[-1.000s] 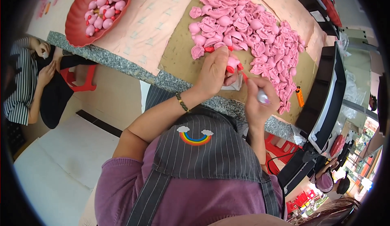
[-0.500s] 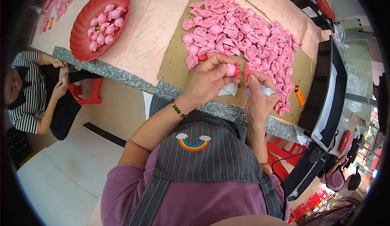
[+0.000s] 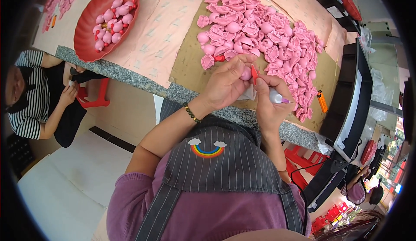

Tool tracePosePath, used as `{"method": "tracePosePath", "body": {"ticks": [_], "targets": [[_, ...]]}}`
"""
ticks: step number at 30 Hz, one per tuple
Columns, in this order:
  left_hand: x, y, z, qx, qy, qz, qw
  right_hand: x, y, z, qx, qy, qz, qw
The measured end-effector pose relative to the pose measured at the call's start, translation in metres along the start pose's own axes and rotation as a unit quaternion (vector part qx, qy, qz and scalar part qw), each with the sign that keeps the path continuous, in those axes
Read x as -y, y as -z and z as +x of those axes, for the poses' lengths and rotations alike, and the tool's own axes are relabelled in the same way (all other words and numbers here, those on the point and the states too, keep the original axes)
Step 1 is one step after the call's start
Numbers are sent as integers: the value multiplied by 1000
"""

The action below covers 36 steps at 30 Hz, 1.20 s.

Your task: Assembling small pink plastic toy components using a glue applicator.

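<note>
In front of my chest, my left hand point(image 3: 222, 86) pinches a small round pink plastic piece point(image 3: 245, 73) between thumb and fingers. My right hand point(image 3: 272, 109) holds a thin red plastic part point(image 3: 254, 73) at its thumb and fingertip, up against the pink piece; whether they are joined I cannot tell. Tucked in the same right hand is a small translucent bottle point(image 3: 275, 96) with a purple nozzle pointing right. A big heap of pink shell-shaped parts point(image 3: 260, 30) lies just beyond both hands, with a red part point(image 3: 220, 58) at its near edge.
A red scalloped bowl point(image 3: 82, 37) with several pink-and-red pieces stands on the left. An orange tool point(image 3: 322, 101) lies right of the heap, near a black tray point(image 3: 346, 102). The granite edge point(image 3: 143, 87) borders the table. Someone in a striped shirt point(image 3: 32, 104) sits at left.
My right hand has moved left and brought the red part up to the pink piece. The bottle in that hand has turned. My left hand stays nearly in place.
</note>
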<state>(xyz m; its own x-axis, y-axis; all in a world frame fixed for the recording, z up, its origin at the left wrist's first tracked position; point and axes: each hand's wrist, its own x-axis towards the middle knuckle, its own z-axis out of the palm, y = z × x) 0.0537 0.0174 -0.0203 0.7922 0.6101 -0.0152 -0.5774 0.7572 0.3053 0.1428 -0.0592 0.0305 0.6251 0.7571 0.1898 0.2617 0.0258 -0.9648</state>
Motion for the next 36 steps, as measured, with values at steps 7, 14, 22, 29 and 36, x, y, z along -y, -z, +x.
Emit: {"method": "tracePosePath", "body": {"ticks": [7, 14, 22, 29, 36], "targets": [[9, 8, -5, 5, -63, 323, 944, -14, -9, 4, 22, 84, -107, 990], [-1, -3, -6, -78, 9, 101, 992, -18, -12, 11, 41, 74, -95, 992], [-2, -8, -2, -89, -17, 70, 993, -1, -20, 3, 58, 223, -180, 956], [-5, -2, -5, -125, -41, 259, 957, -2, -27, 12, 36, 288, -238, 927], [5, 1, 2, -148, -154, 362, 907, -5, -30, 12, 37, 312, -281, 907]]}}
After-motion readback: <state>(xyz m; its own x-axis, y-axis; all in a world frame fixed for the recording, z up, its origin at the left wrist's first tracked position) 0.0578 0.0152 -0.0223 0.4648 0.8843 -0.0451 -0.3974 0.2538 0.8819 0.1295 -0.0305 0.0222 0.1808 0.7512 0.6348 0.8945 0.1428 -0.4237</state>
